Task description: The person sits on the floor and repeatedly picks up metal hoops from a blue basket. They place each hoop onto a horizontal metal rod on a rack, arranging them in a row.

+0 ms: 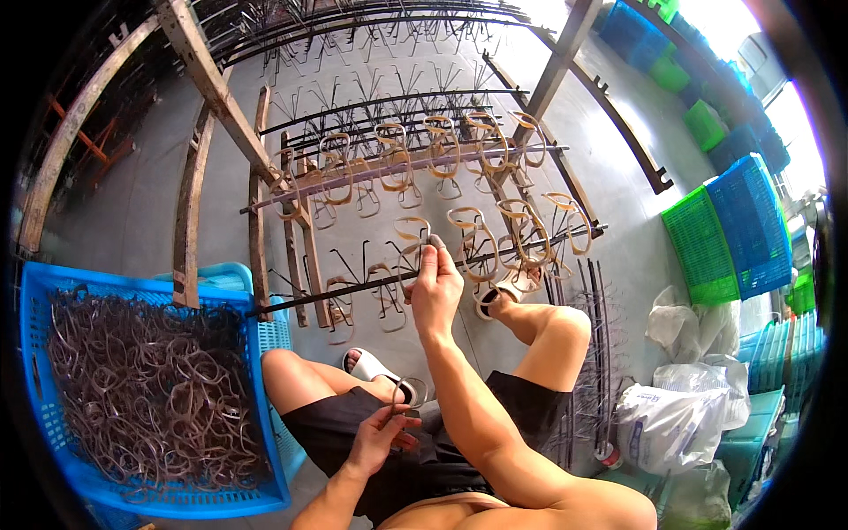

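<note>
My right hand (436,287) reaches forward to the near black bar (380,284), its thumb and fingers pinched on a tan looped frame (411,231) at one of the bar's wire hooks. Its fingertips hide the exact contact. Low over my lap, my left hand (375,442) has its fingers closed around a thin brown looped frame (395,389). Similar tan frames (473,231) hang to the right on the same bar. Bare bent hooks (353,261) stick up from its left part. Beyond it, a second bar (406,170) carries several more hanging frames.
At my left stands a blue basket (31,344) heaped with dark brown looped frames (159,389). Wooden posts (208,88) support the bars, with more hooked bars (389,104) behind. Green and blue crates (729,234) and white plastic bags (676,424) line the right side.
</note>
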### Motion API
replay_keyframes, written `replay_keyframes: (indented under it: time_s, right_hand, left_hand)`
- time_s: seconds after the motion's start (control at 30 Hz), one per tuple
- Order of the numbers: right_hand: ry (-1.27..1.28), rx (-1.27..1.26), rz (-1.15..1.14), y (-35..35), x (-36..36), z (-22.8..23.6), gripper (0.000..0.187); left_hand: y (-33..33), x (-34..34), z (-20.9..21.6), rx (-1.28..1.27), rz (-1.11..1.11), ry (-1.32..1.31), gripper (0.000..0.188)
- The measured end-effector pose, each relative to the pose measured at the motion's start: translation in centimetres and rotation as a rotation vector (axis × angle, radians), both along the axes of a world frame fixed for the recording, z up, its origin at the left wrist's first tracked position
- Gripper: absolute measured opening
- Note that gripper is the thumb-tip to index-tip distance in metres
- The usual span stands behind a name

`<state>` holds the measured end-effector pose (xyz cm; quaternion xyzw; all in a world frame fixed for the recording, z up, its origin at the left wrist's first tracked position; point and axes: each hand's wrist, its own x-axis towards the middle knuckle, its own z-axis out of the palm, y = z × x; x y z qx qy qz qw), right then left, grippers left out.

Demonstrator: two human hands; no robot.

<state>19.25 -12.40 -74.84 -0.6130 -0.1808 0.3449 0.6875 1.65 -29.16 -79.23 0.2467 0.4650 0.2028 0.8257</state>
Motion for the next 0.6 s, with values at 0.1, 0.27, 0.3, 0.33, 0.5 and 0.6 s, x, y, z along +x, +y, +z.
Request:
replay_keyframes:
  time_s: [0.1, 0.27, 0.3, 0.33, 0.5, 0.6]
  right_hand:
    - [-0.017, -0.007, -0.034, -0.1, 0.0, -0.1, 0.026]
    - [0.030, 0.030, -0.045, 0.2, -0.4, -0.5, 0.027]
    - [0.008, 0.008, -0.010, 0.0, -0.3, -0.4, 0.026]
    - [-0.013, 0.019, 0.018, -0.1, -0.3, -0.7, 0.026]
    - [-0.229, 0.025, 0.104, -0.6, -1.4, -1.2, 0.026]
    - [-0.332, -0.035, 0.153, -0.2, 0.1, -1.2, 0.027]
  left_hand:
    - [0.5, -1.0, -0.3, 0.074, 0.086, 0.007, 0.029]
    - [0.9, -1.9, 0.3, 0.150, 0.209, -0.005, 0.027]
    - [1.0, -2.1, 0.2, 0.153, 0.210, -0.008, 0.027]
    - [1.1, -2.3, 0.1, 0.157, 0.212, -0.011, 0.026]
    - [1.6, -2.6, 0.0, 0.214, 0.244, 0.002, 0.026]
    - [2.2, -2.6, 0.1, 0.266, 0.290, -0.007, 0.027]
